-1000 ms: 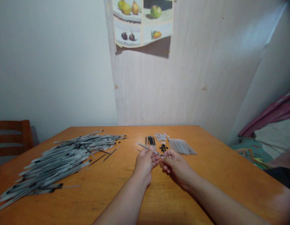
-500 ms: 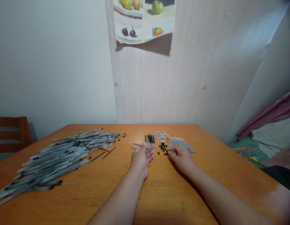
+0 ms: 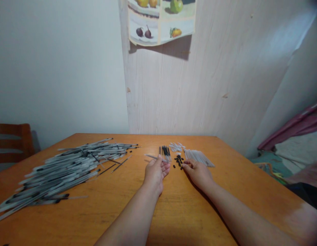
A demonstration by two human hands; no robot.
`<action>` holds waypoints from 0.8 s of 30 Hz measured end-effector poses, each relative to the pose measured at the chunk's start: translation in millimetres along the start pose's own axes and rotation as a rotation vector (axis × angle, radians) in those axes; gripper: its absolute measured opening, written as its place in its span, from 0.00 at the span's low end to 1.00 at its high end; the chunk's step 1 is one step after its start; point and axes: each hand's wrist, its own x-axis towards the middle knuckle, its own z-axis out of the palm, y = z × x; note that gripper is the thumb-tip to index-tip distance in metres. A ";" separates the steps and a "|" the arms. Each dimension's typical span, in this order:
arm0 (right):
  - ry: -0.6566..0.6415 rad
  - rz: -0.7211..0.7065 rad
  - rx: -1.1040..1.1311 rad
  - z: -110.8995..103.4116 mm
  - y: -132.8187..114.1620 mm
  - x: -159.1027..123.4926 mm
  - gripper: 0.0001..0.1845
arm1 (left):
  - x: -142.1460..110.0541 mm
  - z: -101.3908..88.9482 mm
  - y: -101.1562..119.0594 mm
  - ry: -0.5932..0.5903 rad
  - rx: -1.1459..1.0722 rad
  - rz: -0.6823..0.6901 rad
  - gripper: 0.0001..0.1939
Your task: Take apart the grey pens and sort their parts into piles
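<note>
My left hand [image 3: 154, 173] pinches a slim, clear pen barrel [image 3: 150, 156] between thumb and fingers, its tip pointing left, the other fingers curled loosely below. My right hand [image 3: 199, 173] rests on the table with thumb and forefinger closed together at the edge of a small heap of black pen plugs [image 3: 178, 160]. Whether a plug is between those fingertips is hidden. Just beyond my left hand lie black-ended refills [image 3: 165, 151] in a row. Behind the plugs are small whitish pieces [image 3: 176, 147]. Clear barrels [image 3: 199, 158] lie side by side beyond my right hand.
A large heap of pens [image 3: 68, 169] covers the table's left side, with a few loose refills [image 3: 119, 164] and a single black plug [image 3: 130, 151] at its right edge. A wooden chair [image 3: 15, 141] stands at left. The wooden table [image 3: 184, 212] meets the wall.
The view has shifted slightly. My right thumb and forefinger stay by the black plugs with little movement. My left hand keeps its hold on the barrel.
</note>
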 end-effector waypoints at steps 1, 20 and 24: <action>-0.002 0.001 0.010 0.2 0.8 0.5 0.13 | 0.2 0.0 -0.1 0.001 0.002 0.000 0.13; -0.083 -0.201 0.415 9.5 -35.5 -22.6 0.12 | 1.5 -0.1 -9.7 -0.106 0.187 0.059 0.17; -0.097 -0.228 0.389 6.7 -37.2 -22.5 0.11 | 3.5 -1.2 -10.5 -0.121 0.192 0.050 0.16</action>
